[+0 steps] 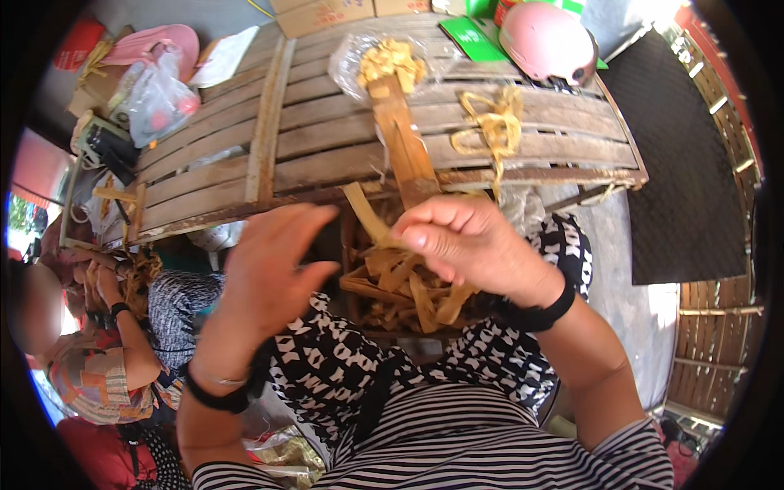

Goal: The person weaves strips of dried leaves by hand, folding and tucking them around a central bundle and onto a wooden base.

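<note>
My right hand [467, 245] is closed in a pinch, thumb against fingers, at one end of a flat tan strip [365, 211]. The strip slants up and left from the fingertips, its other end free. My left hand [273, 265], slightly blurred, is raised to the left with thumb and fingers apart and nothing in it. Below and between the hands, a heap of loose tan strips [416, 296] lies in a container at my lap, its sides mostly hidden. A narrow wooden board [400, 135] reaches from the table toward me, its near end by my right hand.
The slatted wooden table [327, 135] bears a clear plastic bag with small yellowish pieces [392, 64], a bundle of yellow strips [494, 126], a pink helmet [545, 42] and a green booklet [472, 41]. A plastic bag [162, 98] lies far left. Another person [102, 359] sits at left.
</note>
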### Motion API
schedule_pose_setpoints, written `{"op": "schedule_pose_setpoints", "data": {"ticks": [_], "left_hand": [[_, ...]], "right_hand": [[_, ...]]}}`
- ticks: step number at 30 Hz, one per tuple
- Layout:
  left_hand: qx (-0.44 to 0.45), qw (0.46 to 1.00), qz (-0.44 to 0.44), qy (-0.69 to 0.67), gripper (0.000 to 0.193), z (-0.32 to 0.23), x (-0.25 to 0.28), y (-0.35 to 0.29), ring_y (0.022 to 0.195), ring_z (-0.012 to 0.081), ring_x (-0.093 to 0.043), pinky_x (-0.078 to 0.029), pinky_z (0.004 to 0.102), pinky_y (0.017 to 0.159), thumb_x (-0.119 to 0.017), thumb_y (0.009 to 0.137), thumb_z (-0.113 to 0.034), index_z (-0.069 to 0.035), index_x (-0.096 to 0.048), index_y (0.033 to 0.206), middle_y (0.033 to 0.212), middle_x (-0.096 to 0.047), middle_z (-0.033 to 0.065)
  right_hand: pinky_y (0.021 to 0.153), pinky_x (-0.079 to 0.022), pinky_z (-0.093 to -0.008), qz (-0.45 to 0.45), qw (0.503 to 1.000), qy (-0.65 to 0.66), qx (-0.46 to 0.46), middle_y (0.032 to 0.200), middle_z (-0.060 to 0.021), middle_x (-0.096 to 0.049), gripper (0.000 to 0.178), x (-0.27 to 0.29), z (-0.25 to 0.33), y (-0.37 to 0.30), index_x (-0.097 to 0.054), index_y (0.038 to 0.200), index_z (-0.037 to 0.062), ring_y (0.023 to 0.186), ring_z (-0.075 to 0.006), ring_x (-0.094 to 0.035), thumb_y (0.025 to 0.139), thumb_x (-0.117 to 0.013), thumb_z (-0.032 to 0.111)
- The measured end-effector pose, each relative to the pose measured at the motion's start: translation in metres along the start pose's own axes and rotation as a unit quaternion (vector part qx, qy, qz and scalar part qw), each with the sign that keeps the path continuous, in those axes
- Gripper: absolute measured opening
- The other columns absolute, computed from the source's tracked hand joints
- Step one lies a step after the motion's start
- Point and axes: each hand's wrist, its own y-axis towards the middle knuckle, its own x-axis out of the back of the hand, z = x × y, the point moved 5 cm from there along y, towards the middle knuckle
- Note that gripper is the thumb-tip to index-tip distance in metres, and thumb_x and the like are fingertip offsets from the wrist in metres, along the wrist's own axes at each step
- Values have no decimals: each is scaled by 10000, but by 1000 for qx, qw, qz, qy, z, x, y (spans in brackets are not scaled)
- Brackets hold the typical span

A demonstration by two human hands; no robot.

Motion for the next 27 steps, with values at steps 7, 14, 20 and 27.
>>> {"op": "schedule_pose_setpoints", "data": {"ticks": [7,14,20,27], "left_hand": [[67,979,119,152,399,40,-10,-110,1139,302,-533,-340,486,978,-752,677,-103,-58,-636,1056,1091,-605,101],[70,969,78,225,213,69,-8,-119,993,284,-559,-352,502,967,-586,700,7,-52,-587,904,976,-572,90],[168,933,-72,310,95,189,19,-80,934,341,-591,-424,488,879,-519,805,-18,-44,-548,892,920,-586,128],[335,911,73,-229,484,139,-39,-2,1118,234,-605,-454,398,957,-681,853,-219,-65,-560,1296,1243,-625,105]], "right_hand": [[568,-476,-202,-21,999,-40,-7,808,-9,-629,353,30,-9,-19,-495,1315,34,700,-61,-598,978,-578,99],[669,-499,-228,7,1000,-11,-3,863,-55,-670,411,17,-13,-7,-452,1362,-5,736,-94,-608,988,-563,125],[713,-494,-230,107,986,-101,-74,901,-22,-673,229,12,-11,-12,-633,1104,-5,769,-96,-604,915,-671,119],[810,-513,-234,87,993,-81,23,943,-12,-688,169,17,8,-5,-668,1032,-11,884,-81,-632,877,-706,45]]}}
